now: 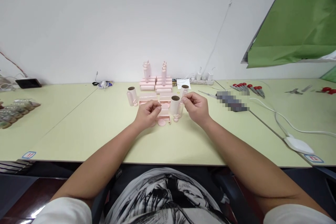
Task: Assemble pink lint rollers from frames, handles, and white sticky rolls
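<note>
My left hand [147, 114] is closed, thumb against the bent fingers, over the left side of pale pink parts; anything in it is too small to make out. My right hand [196, 107] pinches beside a clear pinkish tube [180, 109], its fingertips at the tube's upper end; whether they grip it cannot be told. A pale roll [175, 106] with a brown core stands upright between my hands. Below it lies a small pink piece [176, 118]. A round pink disc [162, 122] lies near my left hand. Another roll [131, 94] stands farther left.
Stacked pink cylinders [147, 86] with upright tubes stand near the wall. At the right are a power strip [204, 82], red-handled tools [258, 91], a blurred dark object [232, 101] and a white device [299, 145] with a cable. Wrapped packets [18, 110] lie far left.
</note>
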Action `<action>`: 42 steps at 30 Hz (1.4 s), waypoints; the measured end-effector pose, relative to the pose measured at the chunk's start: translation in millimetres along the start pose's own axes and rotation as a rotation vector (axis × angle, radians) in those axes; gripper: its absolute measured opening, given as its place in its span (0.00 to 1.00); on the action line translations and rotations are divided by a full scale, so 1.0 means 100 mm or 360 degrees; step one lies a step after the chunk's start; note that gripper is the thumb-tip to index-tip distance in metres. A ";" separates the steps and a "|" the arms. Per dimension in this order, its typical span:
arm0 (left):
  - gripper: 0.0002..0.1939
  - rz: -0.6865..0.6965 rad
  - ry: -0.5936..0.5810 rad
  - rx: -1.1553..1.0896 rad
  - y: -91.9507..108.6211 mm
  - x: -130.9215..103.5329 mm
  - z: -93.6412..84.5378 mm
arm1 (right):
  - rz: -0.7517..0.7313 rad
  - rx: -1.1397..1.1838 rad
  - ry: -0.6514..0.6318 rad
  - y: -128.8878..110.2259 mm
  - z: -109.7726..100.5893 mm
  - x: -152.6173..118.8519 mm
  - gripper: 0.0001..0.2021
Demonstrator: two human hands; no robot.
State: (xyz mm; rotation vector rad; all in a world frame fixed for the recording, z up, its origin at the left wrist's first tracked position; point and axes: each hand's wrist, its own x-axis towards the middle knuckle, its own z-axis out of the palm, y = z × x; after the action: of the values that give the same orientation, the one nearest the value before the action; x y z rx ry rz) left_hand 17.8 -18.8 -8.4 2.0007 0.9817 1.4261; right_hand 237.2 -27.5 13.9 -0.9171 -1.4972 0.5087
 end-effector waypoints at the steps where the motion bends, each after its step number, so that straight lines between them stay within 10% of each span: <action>1: 0.06 -0.0001 0.0000 0.0001 0.00 0.00 0.00 | 0.0005 -0.0004 -0.0005 0.00 0.00 0.00 0.08; 42: 0.06 -0.0015 -0.0057 -0.0005 0.07 -0.01 -0.01 | 0.0026 0.0009 -0.0063 0.00 0.02 -0.02 0.06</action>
State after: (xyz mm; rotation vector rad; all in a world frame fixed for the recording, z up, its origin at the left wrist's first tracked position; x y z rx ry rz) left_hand 18.3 -24.1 -3.3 2.0097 0.9716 1.3814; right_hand 234.8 -28.8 12.6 -0.9203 -1.5243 0.5452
